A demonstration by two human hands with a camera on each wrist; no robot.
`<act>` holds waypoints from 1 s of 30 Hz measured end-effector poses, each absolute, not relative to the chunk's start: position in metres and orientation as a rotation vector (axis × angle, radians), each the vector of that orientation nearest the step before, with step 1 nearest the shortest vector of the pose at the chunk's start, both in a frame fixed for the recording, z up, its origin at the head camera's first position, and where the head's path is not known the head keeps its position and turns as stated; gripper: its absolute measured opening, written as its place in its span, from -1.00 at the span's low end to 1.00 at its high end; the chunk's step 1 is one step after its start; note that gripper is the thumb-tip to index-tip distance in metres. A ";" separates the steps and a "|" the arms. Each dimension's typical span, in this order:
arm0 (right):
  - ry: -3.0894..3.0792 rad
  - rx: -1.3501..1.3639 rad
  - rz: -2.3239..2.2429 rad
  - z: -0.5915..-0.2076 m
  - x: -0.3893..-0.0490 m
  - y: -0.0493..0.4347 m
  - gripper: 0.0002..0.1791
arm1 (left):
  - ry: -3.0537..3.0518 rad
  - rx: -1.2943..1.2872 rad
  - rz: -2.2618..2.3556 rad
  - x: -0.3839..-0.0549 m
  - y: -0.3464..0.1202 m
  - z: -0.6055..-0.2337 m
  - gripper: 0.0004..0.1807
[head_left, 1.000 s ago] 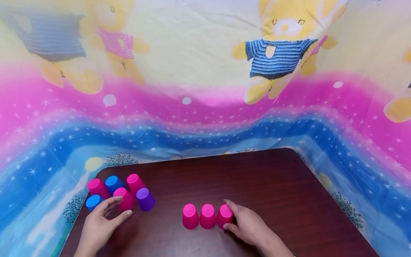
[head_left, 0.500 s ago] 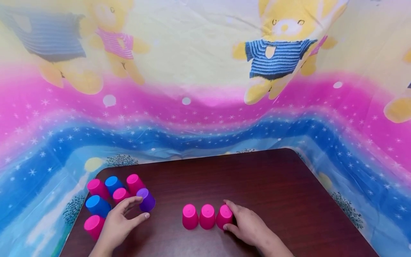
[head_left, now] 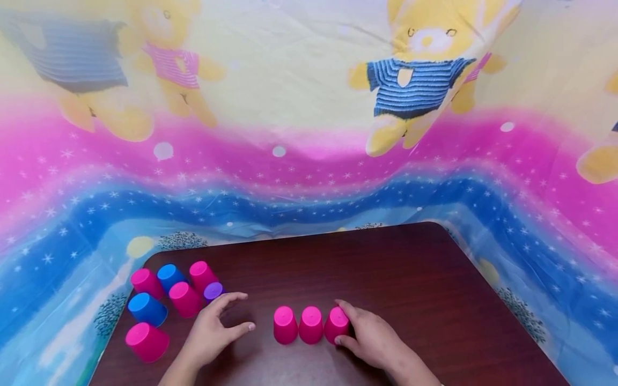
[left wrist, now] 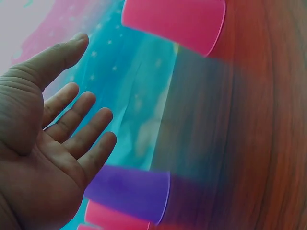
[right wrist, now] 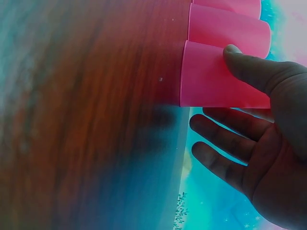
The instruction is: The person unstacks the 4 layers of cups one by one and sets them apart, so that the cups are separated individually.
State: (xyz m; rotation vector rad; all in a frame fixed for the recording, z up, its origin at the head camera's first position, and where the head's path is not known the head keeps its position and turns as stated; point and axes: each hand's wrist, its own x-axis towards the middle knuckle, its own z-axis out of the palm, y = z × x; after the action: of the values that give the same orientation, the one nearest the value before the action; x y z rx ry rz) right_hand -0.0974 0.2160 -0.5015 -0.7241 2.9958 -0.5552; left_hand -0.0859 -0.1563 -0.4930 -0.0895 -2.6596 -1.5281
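Three pink cups stand upside down side by side mid-table: a left cup (head_left: 285, 326), a middle cup (head_left: 311, 326) and a right cup (head_left: 336, 325). My right hand (head_left: 376, 338) holds the right one, thumb across its near side and forefinger behind it; the right wrist view shows the thumb (right wrist: 249, 69) lying on its wall. Nothing is in my left hand (head_left: 210, 332), whose thumb and fingers are spread apart toward the row. Just behind it stands a purple cup (head_left: 213, 292), partly covered by the hand; the left wrist view shows this purple cup (left wrist: 132, 191) beyond the fingertips.
More inverted cups cluster at the table's left: a blue cup (head_left: 147, 309), another blue cup (head_left: 171, 277), a near pink cup (head_left: 147, 343) and several other pink ones. Around the brown table (head_left: 386, 268) hangs a cloth (head_left: 299, 177) printed with bears.
My left hand has moved right, from the left cluster past the purple cup toward the row, uncovering the near pink and blue cups. My right hand keeps its place on the right pink cup.
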 end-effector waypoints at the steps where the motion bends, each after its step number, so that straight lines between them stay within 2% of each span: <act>1: 2.996 -0.727 -0.555 -0.502 -0.098 0.216 -0.14 | -2.651 -0.112 -1.533 -0.087 -0.153 -0.494 -0.31; 13: 3.001 -0.740 -0.560 -0.505 -0.098 0.215 -0.14 | -2.617 -0.325 -1.619 -0.096 -0.124 -0.502 -0.22; 30: 3.021 -0.739 -0.543 -0.502 -0.097 0.216 -0.14 | -2.682 -0.445 -1.548 -0.101 -0.105 -0.508 -0.26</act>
State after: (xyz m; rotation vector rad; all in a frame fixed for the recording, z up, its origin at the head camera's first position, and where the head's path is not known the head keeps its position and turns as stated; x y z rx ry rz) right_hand -0.0975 0.2157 -0.5022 -0.7386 3.0206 -0.5427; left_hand -0.1014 -0.1048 -0.5079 -0.4454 -2.6823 -1.5480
